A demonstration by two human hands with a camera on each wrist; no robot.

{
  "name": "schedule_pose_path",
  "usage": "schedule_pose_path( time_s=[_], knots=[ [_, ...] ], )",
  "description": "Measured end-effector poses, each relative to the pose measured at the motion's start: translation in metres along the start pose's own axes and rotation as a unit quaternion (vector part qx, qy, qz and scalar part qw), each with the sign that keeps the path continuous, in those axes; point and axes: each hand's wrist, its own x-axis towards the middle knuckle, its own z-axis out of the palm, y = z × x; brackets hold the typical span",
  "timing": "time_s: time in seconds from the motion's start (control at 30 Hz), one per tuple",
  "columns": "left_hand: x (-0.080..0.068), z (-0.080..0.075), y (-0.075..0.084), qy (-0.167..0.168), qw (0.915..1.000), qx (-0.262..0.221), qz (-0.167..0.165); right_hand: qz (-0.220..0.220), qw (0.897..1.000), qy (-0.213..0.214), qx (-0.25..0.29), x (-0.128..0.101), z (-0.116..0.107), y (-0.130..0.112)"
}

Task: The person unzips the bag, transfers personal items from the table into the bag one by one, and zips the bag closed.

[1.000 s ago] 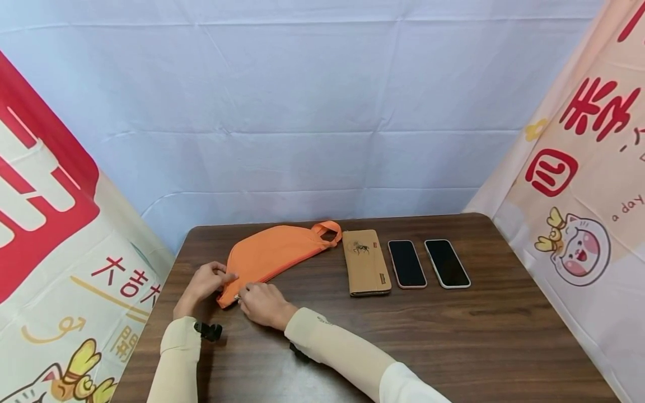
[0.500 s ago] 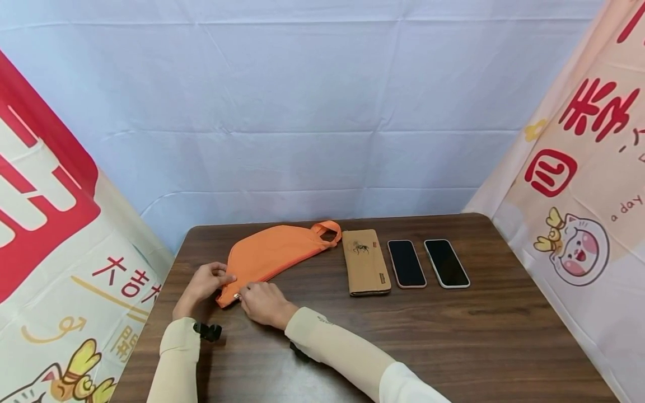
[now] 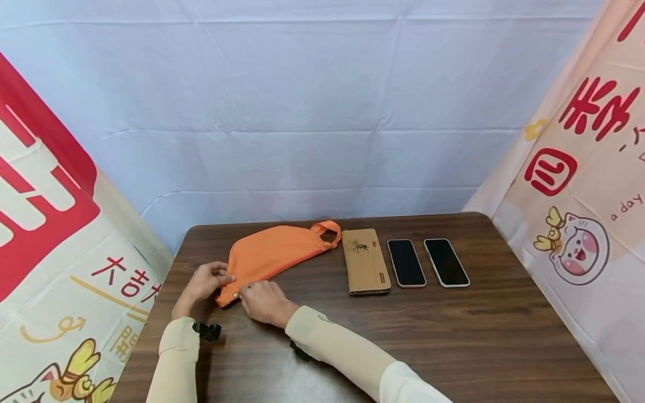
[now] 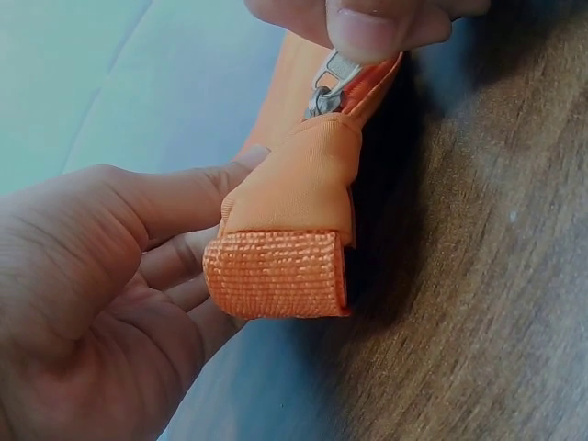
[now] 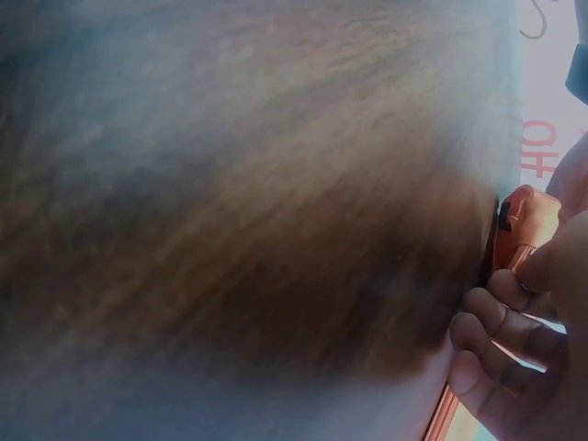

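An orange pouch with a zipper along its near edge lies flat at the table's back left. My left hand grips its left end, thumb on top and fingers beneath, as the left wrist view shows. At that same end sits the metal zipper pull, pinched between thumb and finger of my right hand. A folded webbing tab closes off the pouch's end. In the right wrist view, several curled fingers lie along the zipper edge. The pouch's inside is hidden.
Right of the pouch lies a tan wallet printed with a horse. Two phones, one pink-edged and one white-edged, lie beyond it, screens up. Cloth backdrops hang behind and beside the brown wooden table.
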Motion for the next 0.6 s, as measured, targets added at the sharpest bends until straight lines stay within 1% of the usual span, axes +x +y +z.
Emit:
schedule_pose_path(
  time_s=[0.13, 0.4, 0.6],
  knots=[
    [0.0, 0.0, 0.0, 0.0, 1.0, 0.003, 0.003, 0.007, 1.0, -0.005, 0.002, 0.001, 0.0, 0.002],
    [0.002, 0.0, -0.003, -0.002, 1.0, 0.002, 0.005, 0.018, 0.999, -0.011, 0.024, 0.001, 0.0, 0.008],
    [0.003, 0.001, -0.005, -0.005, 1.0, -0.003, -0.001, 0.021, 0.999, -0.012, 0.03, 0.001, 0.0, 0.012]
  ],
)
